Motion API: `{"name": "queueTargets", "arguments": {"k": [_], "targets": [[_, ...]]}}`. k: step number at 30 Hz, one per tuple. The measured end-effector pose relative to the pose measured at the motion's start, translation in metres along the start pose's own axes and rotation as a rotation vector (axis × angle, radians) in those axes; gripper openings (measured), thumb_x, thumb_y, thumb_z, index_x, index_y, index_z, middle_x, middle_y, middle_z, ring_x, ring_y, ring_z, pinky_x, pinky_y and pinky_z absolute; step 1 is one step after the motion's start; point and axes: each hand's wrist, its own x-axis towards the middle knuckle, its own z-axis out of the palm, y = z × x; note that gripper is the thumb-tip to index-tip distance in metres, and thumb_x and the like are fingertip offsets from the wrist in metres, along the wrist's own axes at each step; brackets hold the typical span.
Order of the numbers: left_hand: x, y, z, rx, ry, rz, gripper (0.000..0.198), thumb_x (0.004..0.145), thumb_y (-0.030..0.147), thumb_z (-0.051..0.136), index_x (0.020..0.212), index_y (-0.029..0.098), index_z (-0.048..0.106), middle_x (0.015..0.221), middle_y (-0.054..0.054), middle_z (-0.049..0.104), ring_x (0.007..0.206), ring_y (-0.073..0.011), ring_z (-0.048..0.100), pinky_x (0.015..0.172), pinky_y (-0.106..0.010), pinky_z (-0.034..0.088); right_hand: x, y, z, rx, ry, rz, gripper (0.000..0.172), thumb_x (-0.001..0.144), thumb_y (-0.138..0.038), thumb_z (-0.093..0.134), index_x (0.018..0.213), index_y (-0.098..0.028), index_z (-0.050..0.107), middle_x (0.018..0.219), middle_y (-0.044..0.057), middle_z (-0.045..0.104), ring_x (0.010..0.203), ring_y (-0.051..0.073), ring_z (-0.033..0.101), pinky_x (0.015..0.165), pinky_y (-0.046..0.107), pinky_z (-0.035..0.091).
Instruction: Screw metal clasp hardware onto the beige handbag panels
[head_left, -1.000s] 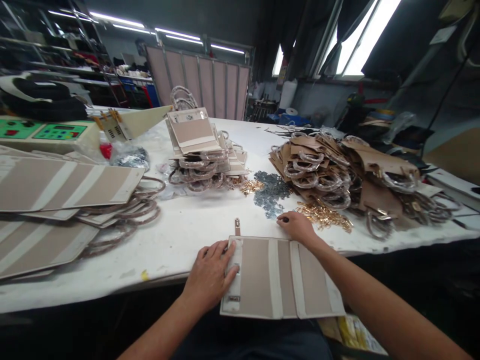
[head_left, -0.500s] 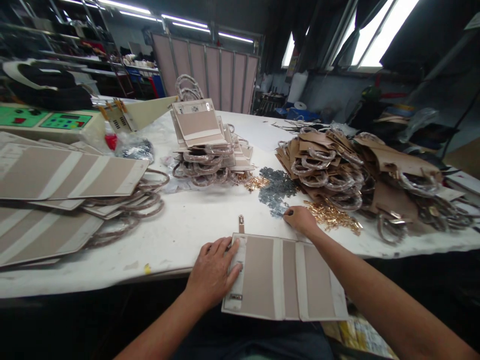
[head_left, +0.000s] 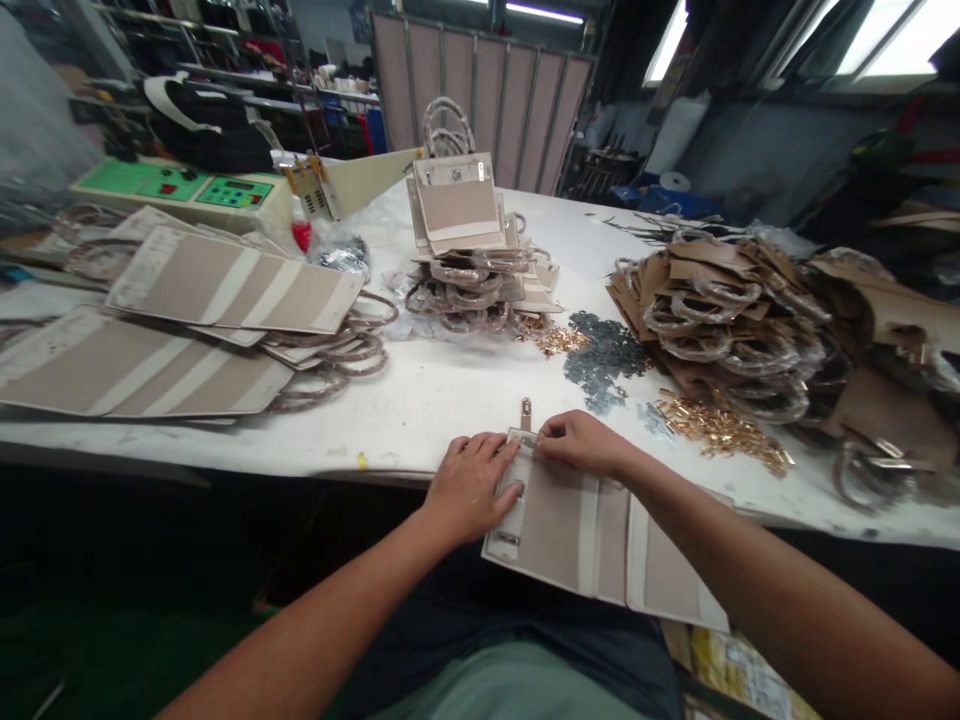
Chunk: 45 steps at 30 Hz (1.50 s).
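Note:
A beige unfolded handbag panel (head_left: 559, 525) with pale strips lies at the table's front edge, partly overhanging it. On its left border rests my left hand (head_left: 469, 490), fingers stretched out and nothing held. My right hand (head_left: 579, 442) is pinched at the panel's upper left corner, close to my left fingertips; whatever sits between its fingers is too small and hidden to name. Past that corner sticks out a short strap with a metal fitting (head_left: 526, 410). Another small metal plate (head_left: 508, 539) shows at the lower left of the panel.
Beyond the panel lie a heap of small grey metal pieces (head_left: 604, 350) and gold-coloured pieces (head_left: 720, 425). Stacked bag panels with handles (head_left: 247, 290) fill the left. Wrapped-handle bags (head_left: 457, 205) stand mid-table, brown ones (head_left: 712, 300) on the right. A green-panelled machine (head_left: 180, 190) sits behind.
My right hand has moved from the grey metal heap to the panel's upper left corner. My left hand stays on the panel's left border. The camera view has shifted to the left and downward.

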Motion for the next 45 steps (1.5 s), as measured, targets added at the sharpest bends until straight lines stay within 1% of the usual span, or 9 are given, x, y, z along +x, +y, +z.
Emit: {"name": "queueTargets", "arguments": {"k": [4,7,11,18,23,30,36,40,45], "targets": [[0.0,0.0,0.0,-0.038,0.01,-0.019,0.064,0.098,0.049,0.062,0.154,0.02,0.049,0.149,-0.01,0.061,0.136,-0.0286,0.051,0.112,-0.048,0.038,0.018,0.006,0.006,-0.02,-0.048,0.075,0.024,0.075,-0.041,0.066,0.065,-0.019,0.064,0.049,-0.005,0.05,0.053,0.013,0.044,0.052,0.027,0.03],[0.0,0.0,0.0,-0.052,0.012,-0.029,0.064,0.097,0.049,0.063,0.153,0.021,0.05,0.148,-0.01,0.061,0.136,-0.0285,0.052,0.112,-0.048,0.038,0.024,0.011,0.007,-0.028,-0.062,0.114,0.019,0.073,-0.037,0.067,0.065,-0.02,0.064,0.047,-0.005,0.05,0.049,0.013,0.044,0.05,0.027,0.03],[0.0,-0.001,0.0,-0.061,0.015,-0.025,0.065,0.097,0.049,0.063,0.153,0.02,0.05,0.149,-0.01,0.061,0.135,-0.0284,0.052,0.111,-0.049,0.038,0.025,0.011,0.01,-0.032,-0.058,0.123,0.015,0.072,-0.033,0.065,0.065,-0.02,0.064,0.046,-0.005,0.05,0.047,0.013,0.044,0.048,0.027,0.03],[0.0,-0.001,0.001,-0.071,0.019,-0.029,0.065,0.097,0.049,0.064,0.154,0.022,0.049,0.148,-0.01,0.061,0.135,-0.0281,0.052,0.112,-0.048,0.038,0.023,0.011,0.008,-0.081,-0.028,0.107,0.013,0.074,-0.031,0.068,0.071,-0.018,0.07,0.049,-0.005,0.054,0.051,0.014,0.046,0.052,0.027,0.031],[0.0,0.0,0.0,-0.089,0.029,-0.032,0.066,0.096,0.047,0.066,0.155,0.024,0.049,0.146,-0.009,0.062,0.134,-0.028,0.053,0.111,-0.047,0.039,0.021,0.01,0.007,-0.118,-0.028,0.086,0.011,0.075,-0.028,0.066,0.07,-0.019,0.069,0.051,-0.004,0.056,0.052,0.014,0.049,0.054,0.028,0.034],[-0.001,0.0,-0.001,-0.086,0.03,-0.011,0.06,0.097,0.046,0.066,0.153,0.029,0.052,0.145,-0.007,0.062,0.133,-0.0284,0.052,0.108,-0.048,0.04,0.021,0.015,0.015,-0.166,0.062,0.066,0.006,0.075,-0.025,0.068,0.076,-0.02,0.071,0.064,-0.003,0.064,0.065,0.016,0.056,0.062,0.028,0.038],[0.001,0.002,-0.002,-0.049,0.013,-0.003,0.06,0.099,0.047,0.063,0.155,0.029,0.051,0.145,-0.008,0.061,0.134,-0.029,0.051,0.107,-0.048,0.04,0.017,0.023,0.027,-0.149,0.137,-0.044,0.018,0.082,-0.042,0.072,0.083,-0.024,0.074,0.072,-0.003,0.068,0.07,0.017,0.06,0.063,0.027,0.039],[0.002,0.002,-0.003,-0.053,0.0,-0.01,0.06,0.098,0.047,0.063,0.154,0.029,0.051,0.146,-0.008,0.061,0.135,-0.0291,0.051,0.108,-0.048,0.04,0.012,0.025,0.036,-0.216,0.239,-0.059,0.01,0.084,-0.035,0.071,0.086,-0.026,0.075,0.076,-0.003,0.071,0.072,0.018,0.063,0.067,0.028,0.04],[0.013,0.0,-0.005,-0.138,-0.018,-0.122,0.066,0.096,0.045,0.065,0.155,0.019,0.048,0.14,-0.011,0.066,0.13,-0.0294,0.056,0.108,-0.047,0.043,0.01,0.023,0.039,-0.274,0.316,-0.02,0.009,0.084,-0.034,0.073,0.091,-0.029,0.074,0.081,-0.004,0.073,0.075,0.018,0.064,0.067,0.029,0.039]]}}
